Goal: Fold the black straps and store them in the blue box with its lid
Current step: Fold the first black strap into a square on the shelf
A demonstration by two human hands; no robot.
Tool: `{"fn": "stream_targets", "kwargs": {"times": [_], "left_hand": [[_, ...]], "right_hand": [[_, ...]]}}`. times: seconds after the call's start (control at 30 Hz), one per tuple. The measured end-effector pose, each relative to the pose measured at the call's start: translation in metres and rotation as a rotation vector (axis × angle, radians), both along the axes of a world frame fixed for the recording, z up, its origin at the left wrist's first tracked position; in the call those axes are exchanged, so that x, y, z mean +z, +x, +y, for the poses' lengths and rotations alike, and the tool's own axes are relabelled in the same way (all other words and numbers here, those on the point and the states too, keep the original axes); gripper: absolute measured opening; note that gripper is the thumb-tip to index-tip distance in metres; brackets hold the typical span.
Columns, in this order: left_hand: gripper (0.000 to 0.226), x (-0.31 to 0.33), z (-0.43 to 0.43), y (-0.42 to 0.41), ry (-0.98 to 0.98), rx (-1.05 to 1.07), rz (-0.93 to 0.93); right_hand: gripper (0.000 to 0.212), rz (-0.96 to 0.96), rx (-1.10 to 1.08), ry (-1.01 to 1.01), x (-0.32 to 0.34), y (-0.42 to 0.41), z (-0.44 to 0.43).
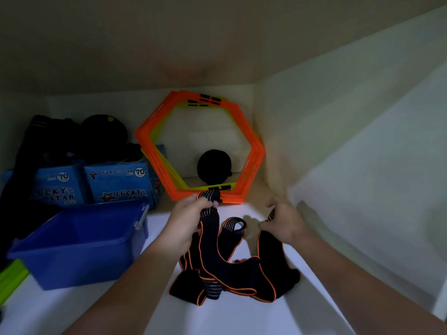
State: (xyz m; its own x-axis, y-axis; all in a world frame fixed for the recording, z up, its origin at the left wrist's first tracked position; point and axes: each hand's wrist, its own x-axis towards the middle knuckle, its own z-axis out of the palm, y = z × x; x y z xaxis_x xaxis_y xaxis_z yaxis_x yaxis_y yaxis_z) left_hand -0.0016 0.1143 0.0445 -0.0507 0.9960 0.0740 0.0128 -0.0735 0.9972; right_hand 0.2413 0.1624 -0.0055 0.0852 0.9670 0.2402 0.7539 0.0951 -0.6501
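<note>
Black straps with orange edging lie in a loose tangle on the white surface, low in the middle of the view. My left hand grips the striped end of one strap and holds it up above the heap. My right hand pinches another strap end, to the right of the heap. The blue box stands open to the left of my left hand, with nothing visible inside. I see no lid on it.
Orange and yellow hexagonal rings lean on the back wall, with a black ball behind them. Blue "Lucky Star" cartons and dark bags fill the back left. A green bar lies at the left edge. A wall rises on the right.
</note>
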Motion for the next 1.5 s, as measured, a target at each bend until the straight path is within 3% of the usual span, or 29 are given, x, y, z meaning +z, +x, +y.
{"fn": "stream_targets", "kwargs": {"times": [0.13, 0.17, 0.27, 0.33, 0.4, 0.47, 0.6, 0.67, 0.77, 0.9, 1.03, 1.1, 1.2, 1.3, 1.4, 1.5], "left_hand": [[0.017, 0.020, 0.009, 0.018, 0.056, 0.021, -0.090], [0.008, 0.024, 0.010, 0.021, 0.113, 0.039, -0.107], [0.028, 0.041, 0.008, 0.035, 0.216, 0.046, -0.160], [0.015, 0.053, 0.008, 0.045, 0.284, 0.049, -0.155], [0.022, 0.068, 0.005, 0.053, 0.295, 0.106, -0.091], [0.022, 0.083, 0.005, 0.055, 0.395, 0.148, 0.108], [0.022, 0.107, 0.011, 0.051, 0.792, 0.243, 0.740], [0.017, 0.119, 0.011, 0.050, 0.946, 0.359, 0.901], [0.020, 0.136, 0.011, 0.049, 1.030, 0.440, 1.011], [0.016, 0.149, -0.002, 0.052, 0.945, 0.437, 0.968], [0.020, 0.156, -0.012, 0.057, 0.794, 0.335, 0.797], [0.035, 0.158, -0.014, 0.059, 0.682, 0.284, 0.757], [0.016, 0.160, -0.016, 0.064, 0.614, 0.213, 0.859], [0.029, 0.164, -0.027, 0.069, 0.458, 0.115, 0.819], [0.020, 0.165, -0.038, 0.073, 0.310, -0.021, 0.526], [0.014, 0.167, -0.049, 0.075, 0.226, -0.138, 0.431]], "right_hand": [[0.034, -0.002, -0.045, 0.211, 0.040, 0.020, -0.020], [0.033, 0.009, -0.042, 0.247, 0.050, 0.024, -0.026], [0.038, 0.067, 0.029, 0.317, 0.079, 0.033, -0.046], [0.044, 0.122, 0.116, 0.333, 0.096, 0.037, -0.058], [0.050, 0.188, 0.208, 0.360, 0.112, 0.040, -0.068], [0.051, 0.228, 0.262, 0.408, 0.129, 0.042, -0.076], [0.049, 0.230, 0.261, 0.496, 0.156, 0.046, -0.090], [0.044, 0.227, 0.233, 0.532, 0.163, 0.047, -0.095], [0.032, 0.254, 0.213, 0.574, 0.170, 0.046, -0.101], [0.017, 0.294, 0.240, 0.580, 0.172, 0.041, -0.110], [0.016, 0.293, 0.323, 0.577, 0.180, 0.030, -0.124], [0.008, 0.282, 0.395, 0.576, 0.185, 0.023, -0.129], [0.003, 0.271, 0.538, 0.545, 0.189, 0.012, -0.133], [0.003, 0.222, 0.628, 0.502, 0.193, 0.005, -0.137], [0.009, 0.137, 0.520, 0.526, 0.191, -0.001, -0.134], [0.011, 0.141, 0.331, 0.645, 0.187, -0.006, -0.127]]}}
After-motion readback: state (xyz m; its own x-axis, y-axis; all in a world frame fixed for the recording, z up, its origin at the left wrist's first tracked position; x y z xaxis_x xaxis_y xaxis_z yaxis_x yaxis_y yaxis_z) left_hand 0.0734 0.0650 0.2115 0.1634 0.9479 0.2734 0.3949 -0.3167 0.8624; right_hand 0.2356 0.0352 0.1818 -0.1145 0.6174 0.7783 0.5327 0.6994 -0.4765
